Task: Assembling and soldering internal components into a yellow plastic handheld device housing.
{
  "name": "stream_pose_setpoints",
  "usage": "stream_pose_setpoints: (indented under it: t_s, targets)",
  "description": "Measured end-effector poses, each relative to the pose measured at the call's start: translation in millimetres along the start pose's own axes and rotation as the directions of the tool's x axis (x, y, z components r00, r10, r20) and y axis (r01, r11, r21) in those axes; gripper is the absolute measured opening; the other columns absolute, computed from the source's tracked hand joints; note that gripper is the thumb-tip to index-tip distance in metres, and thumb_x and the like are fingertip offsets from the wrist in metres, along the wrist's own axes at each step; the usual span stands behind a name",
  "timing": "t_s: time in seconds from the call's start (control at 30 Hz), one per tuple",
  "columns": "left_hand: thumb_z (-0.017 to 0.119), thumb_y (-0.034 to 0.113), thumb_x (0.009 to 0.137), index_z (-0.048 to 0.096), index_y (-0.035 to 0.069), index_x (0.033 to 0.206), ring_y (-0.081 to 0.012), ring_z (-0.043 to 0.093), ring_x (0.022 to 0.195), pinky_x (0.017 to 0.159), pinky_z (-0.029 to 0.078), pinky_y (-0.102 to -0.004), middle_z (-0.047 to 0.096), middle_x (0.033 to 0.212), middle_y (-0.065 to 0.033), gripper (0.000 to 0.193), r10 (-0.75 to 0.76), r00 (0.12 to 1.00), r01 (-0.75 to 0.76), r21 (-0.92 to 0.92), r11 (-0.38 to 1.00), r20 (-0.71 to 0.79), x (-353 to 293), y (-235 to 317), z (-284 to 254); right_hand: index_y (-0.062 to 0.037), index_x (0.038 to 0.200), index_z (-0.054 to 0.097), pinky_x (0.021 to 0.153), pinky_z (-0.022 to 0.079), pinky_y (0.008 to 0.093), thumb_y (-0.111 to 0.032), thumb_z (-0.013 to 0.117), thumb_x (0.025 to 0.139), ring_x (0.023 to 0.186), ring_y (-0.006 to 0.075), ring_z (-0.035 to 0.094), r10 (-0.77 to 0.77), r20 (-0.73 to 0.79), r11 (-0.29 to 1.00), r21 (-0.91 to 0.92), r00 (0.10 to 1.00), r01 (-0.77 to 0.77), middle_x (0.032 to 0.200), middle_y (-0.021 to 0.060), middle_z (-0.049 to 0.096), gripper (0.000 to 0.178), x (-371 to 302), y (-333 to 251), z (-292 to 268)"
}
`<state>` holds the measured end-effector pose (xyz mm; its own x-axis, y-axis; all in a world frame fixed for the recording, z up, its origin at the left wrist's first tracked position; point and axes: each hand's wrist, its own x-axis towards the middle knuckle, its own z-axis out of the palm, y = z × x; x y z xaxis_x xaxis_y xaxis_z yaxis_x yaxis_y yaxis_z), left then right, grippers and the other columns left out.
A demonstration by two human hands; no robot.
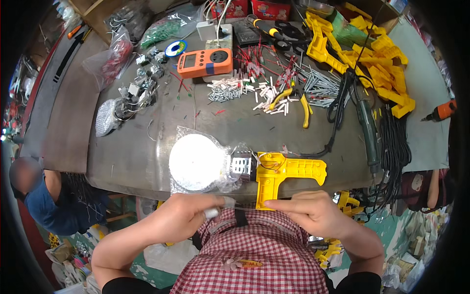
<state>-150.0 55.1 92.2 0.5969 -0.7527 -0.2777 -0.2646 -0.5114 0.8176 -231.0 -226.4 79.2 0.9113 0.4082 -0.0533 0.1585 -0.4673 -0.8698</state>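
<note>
A bright white round lamp head in clear plastic film lies at the bench's near edge. Its perforated metal neck meets an open yellow plastic housing half, pistol-shaped, with thin wires inside its upper part. My right hand has its index fingertip on the housing's lower end; the other fingers are curled and the thumb is hidden. Just below the lamp head is my left hand, thumb and index finger apart, both tips covered in white. Nothing shows between them.
Behind the lamp lie an orange multimeter, loose screws, yellow-handled pliers and long screws. Yellow housings are piled far right. A green soldering iron hangs near black cables. Another person sits left.
</note>
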Motion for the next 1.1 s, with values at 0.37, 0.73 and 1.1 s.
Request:
stream_pose_setpoints:
  t_s: [0.37,0.73,1.1]
  targets:
    - [0.058,0.009,0.071,0.061,0.003,0.100,-0.0180,0.061,0.062,0.053,0.050,-0.0309,0.059,0.076,-0.0045,0.030,0.240,0.945,-0.327,0.677,0.660,0.222,14.2,5.7,23.6,-0.0171,0.115,0.067,0.063,0.050,0.0357,-0.009,0.059,0.084,0.064,0.0248,0.061,0.091,-0.066,0.995,-0.033,0.994,-0.093,0.072,0.0085,0.063,0.033,-44.9,34.2,13.8]
    - [0.073,0.000,0.068,0.052,0.004,0.125,-0.0278,0.059,0.085,0.075,0.049,-0.0360,0.056,0.116,-0.0155,0.061,0.293,0.882,-0.147,0.373,0.916,-0.369,69.8,-26.5,30.2,0.0027,0.111,0.065,0.049,0.036,0.0203,-0.001,0.051,0.087,0.053,0.0032,0.044,0.634,-0.389,0.747,0.530,0.668,-0.400,0.061,-0.0018,0.053,0.028,-84.1,33.4,11.1]
    - [0.056,-0.007,0.060,0.046,0.001,0.130,-0.0323,0.056,0.103,0.097,0.035,-0.0431,0.060,0.123,-0.0105,0.071,0.380,0.864,-0.038,0.709,0.704,-0.331,64.4,-48.2,21.7,-0.0014,0.107,0.067,0.061,0.050,0.0282,0.000,0.058,0.081,0.066,0.0198,0.066,0.399,-0.495,0.917,0.211,0.772,-0.339,0.083,0.0143,0.069,0.027,-55.0,28.9,30.7]
